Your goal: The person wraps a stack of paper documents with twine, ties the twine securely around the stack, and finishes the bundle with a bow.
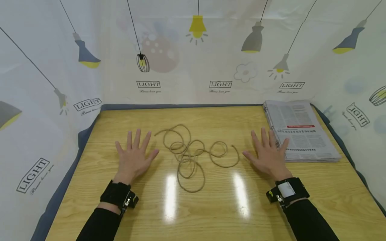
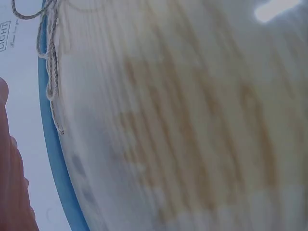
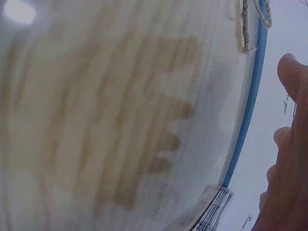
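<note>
A tan rope lies in loose, overlapping loops on the wooden table between the two hands. To its left is my left hand, palm down with fingers spread and holding nothing. My right hand is spread the same way on the other side, its fingers close to a newspaper stack. Part of the rope shows at the upper left in the left wrist view, with the left hand at the edge. Fingers of the right hand appear at the right in the right wrist view.
The light wooden table has glare streaks near its front. A white cloth printed with lamps stands behind it and along both sides, with a dark blue border at the table's back edge. Each wrist wears a black strap with a camera.
</note>
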The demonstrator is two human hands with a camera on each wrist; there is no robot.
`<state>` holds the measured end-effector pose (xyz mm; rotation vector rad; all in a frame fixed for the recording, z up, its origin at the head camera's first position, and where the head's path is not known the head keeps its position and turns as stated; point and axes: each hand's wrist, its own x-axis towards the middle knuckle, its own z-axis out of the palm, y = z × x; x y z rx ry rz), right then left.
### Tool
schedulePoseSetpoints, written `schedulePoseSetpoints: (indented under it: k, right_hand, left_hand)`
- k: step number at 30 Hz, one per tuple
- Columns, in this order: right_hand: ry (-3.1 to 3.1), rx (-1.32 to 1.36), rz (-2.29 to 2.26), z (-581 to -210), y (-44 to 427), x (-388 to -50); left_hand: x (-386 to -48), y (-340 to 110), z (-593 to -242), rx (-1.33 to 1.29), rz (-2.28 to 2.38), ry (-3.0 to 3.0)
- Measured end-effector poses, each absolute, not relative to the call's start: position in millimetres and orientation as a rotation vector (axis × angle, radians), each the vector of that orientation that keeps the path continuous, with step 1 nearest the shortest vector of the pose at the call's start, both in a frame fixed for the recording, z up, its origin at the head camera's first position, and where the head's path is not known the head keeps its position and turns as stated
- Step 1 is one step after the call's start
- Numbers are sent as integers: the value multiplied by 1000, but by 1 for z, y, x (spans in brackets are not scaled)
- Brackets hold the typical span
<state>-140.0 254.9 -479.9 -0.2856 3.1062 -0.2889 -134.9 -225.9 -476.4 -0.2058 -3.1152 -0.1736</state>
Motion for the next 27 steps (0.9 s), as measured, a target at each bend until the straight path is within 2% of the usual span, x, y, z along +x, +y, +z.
schedulePoseSetpoints:
  k: [5, 15, 27]
  right_hand:
    - [3077, -351, -273, -475, 246, -141]
    - [3070, -656, -283, -477, 209, -135]
    - [3143, -808, -307, -479, 189, -128]
  left_hand:
    - [-141, -220, -467, -307, -182, -3107]
    - [-157, -169, -463, -765, 26, -2929]
    - [-157, -147, -470, -843, -120, -2901]
